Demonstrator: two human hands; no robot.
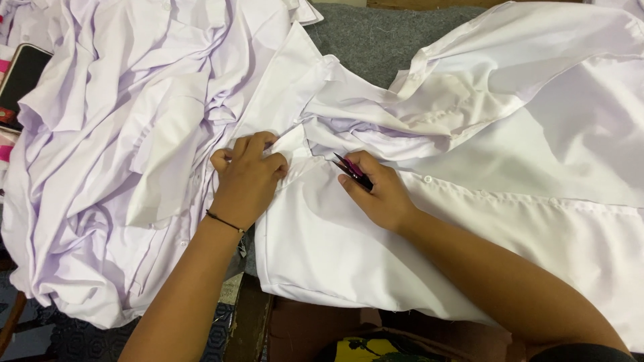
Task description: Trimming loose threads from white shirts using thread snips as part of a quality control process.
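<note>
A heap of crumpled white cotton shirts [121, 134] fills the left, beside a dark flat phone [20, 77]. The left hand [247, 179], fingers curled, pinches a fold of the spread white shirt [322, 234]. Just right of it, the right hand [376, 191] grips small dark thread snips with pink handles [353, 171], blades angled up-left toward the pinched fold, nearly touching it.
</note>
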